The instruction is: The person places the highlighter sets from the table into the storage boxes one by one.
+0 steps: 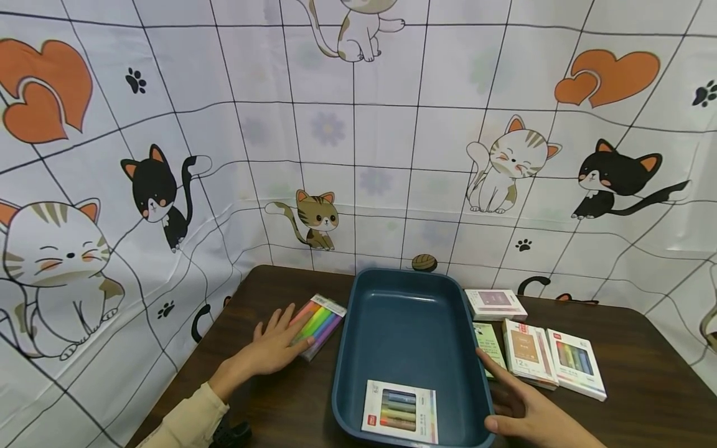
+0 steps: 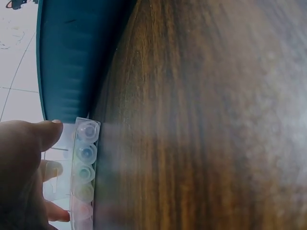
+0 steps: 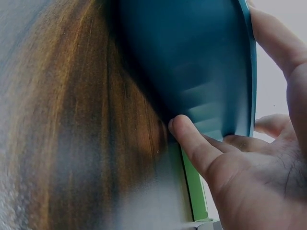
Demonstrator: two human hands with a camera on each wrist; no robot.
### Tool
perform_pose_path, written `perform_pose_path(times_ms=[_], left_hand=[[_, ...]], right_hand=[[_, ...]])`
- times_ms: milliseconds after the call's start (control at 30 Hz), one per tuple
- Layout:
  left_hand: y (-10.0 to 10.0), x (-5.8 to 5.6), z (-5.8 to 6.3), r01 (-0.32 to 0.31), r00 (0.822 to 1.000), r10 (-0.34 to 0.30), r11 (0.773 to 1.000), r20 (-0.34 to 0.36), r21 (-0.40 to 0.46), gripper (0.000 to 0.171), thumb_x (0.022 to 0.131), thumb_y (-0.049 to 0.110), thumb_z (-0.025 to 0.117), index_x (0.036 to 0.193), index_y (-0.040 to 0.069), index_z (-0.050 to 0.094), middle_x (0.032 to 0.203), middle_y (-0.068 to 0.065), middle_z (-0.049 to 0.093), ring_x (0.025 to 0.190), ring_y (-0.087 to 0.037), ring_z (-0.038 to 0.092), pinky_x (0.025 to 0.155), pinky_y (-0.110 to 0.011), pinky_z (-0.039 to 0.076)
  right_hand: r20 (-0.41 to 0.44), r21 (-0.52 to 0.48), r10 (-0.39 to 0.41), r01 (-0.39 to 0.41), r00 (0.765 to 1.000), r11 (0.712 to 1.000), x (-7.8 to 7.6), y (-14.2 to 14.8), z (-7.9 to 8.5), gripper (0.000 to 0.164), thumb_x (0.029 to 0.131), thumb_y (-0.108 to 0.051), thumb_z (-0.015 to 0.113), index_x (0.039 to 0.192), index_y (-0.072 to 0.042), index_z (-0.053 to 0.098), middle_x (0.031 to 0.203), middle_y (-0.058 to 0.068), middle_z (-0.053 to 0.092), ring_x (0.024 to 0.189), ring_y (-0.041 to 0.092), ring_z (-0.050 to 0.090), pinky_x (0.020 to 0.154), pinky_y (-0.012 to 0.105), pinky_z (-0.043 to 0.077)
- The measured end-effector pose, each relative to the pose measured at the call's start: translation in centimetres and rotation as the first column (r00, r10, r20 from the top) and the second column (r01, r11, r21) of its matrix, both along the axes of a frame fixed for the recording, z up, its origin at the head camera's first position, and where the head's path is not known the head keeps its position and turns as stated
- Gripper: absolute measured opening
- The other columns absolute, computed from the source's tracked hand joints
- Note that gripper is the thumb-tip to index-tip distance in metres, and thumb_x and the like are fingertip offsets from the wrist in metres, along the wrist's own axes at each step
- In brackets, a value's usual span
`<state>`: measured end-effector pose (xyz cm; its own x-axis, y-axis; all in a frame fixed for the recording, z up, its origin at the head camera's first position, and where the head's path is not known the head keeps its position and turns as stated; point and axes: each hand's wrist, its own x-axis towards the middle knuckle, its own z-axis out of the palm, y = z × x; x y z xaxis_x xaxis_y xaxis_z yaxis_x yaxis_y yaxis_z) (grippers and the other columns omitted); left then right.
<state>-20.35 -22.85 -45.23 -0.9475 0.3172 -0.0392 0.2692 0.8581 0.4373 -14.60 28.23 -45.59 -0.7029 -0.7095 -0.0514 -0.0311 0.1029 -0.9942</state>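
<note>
My left hand [image 1: 274, 345] lies over a clear pack of rainbow-coloured markers [image 1: 325, 320], fingers spread and thumb across its near part. The round marker ends [image 2: 86, 153] show through the plastic in the left wrist view. Just right of the pack is a deep blue tray [image 1: 414, 330], its wall close to the left thumb [image 2: 45, 134]. My right hand [image 1: 529, 410] touches the tray's right side. In the right wrist view its thumb is at the rim and fairly straight fingers [image 3: 196, 146] press the outer wall. A white box of coloured sticks [image 1: 400, 410] lies inside the tray's near end.
Right of the tray lie a white box with a purple window [image 1: 495, 305], a green box [image 1: 487, 342], white boxes with an orange-brown front [image 1: 529, 351] and a windowed white box [image 1: 577, 364]. A cat-print curtain [image 1: 381, 137] hangs behind the dark wooden table [image 1: 302, 404].
</note>
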Motion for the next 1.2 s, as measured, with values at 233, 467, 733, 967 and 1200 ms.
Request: perform_pose_path(times_ms=[233, 467, 733, 967, 1200], left_hand=[[-0.16, 0.03, -0.57, -0.014, 0.999, 0.014, 1.0, 0.033, 0.01, 0.069, 0.105, 0.053, 0.047, 0.163, 0.02, 0.029, 0.163, -0.029, 0.013, 0.145, -0.058, 0.007, 0.101, -0.083, 0.003], [-0.13, -0.03, -0.83, -0.017, 1.0, 0.018, 1.0, 0.02, -0.022, 0.071, 0.103, 0.055, 0.051, 0.161, 0.019, 0.033, 0.157, -0.034, 0.024, 0.144, -0.057, 0.016, 0.101, -0.082, 0.007], [0.06, -0.2, -0.55, -0.015, 0.999, 0.014, 0.999, -0.044, -0.039, 0.07, 0.1, 0.055, 0.058, 0.157, 0.016, 0.043, 0.151, -0.027, 0.038, 0.137, -0.047, 0.035, 0.102, -0.079, 0.019], [0.21, -0.61, -0.33, -0.026, 0.996, 0.024, 0.999, -0.085, -0.029, 0.07, 0.097, 0.054, 0.063, 0.154, 0.015, 0.047, 0.144, -0.025, 0.045, 0.128, -0.043, 0.045, 0.101, -0.073, 0.027], [0.55, -0.82, -0.08, -0.077, 0.992, 0.077, 0.997, -0.098, -0.003, 0.073, 0.09, 0.053, 0.074, 0.148, 0.014, 0.055, 0.133, -0.024, 0.052, 0.105, -0.035, 0.054, 0.085, -0.058, 0.045]], right_hand=[[0.007, -0.01, 0.004, -0.004, 1.0, 1.0, 0.09, -0.01, -0.13, 0.085, 0.106, -0.005, 0.052, 0.164, -0.024, -0.006, 0.163, 0.024, -0.017, 0.142, 0.055, 0.022, 0.102, 0.039, 0.046], [0.008, 0.02, -0.02, 0.02, 1.0, 1.0, 0.07, -0.09, -0.15, 0.085, 0.105, -0.005, 0.053, 0.165, -0.024, -0.005, 0.163, 0.025, -0.017, 0.141, 0.058, 0.02, 0.102, 0.038, 0.047], [0.013, 0.0, -0.004, 0.004, 1.0, 1.0, 0.05, 0.06, -0.14, 0.085, 0.106, -0.005, 0.053, 0.165, -0.026, -0.005, 0.163, 0.024, -0.017, 0.142, 0.057, 0.02, 0.102, 0.04, 0.047], [-0.027, -0.007, 0.005, -0.005, 1.0, 1.0, -0.01, 0.08, -0.08, 0.086, 0.105, -0.003, 0.053, 0.165, -0.023, -0.005, 0.162, 0.025, -0.016, 0.143, 0.037, 0.034, 0.101, 0.038, 0.046], [-0.008, 0.001, -0.006, 0.006, 1.0, 1.0, -0.04, 0.0, -0.12, 0.086, 0.105, -0.005, 0.053, 0.165, -0.024, -0.005, 0.163, 0.026, -0.016, 0.143, 0.052, 0.025, 0.101, 0.039, 0.047]])
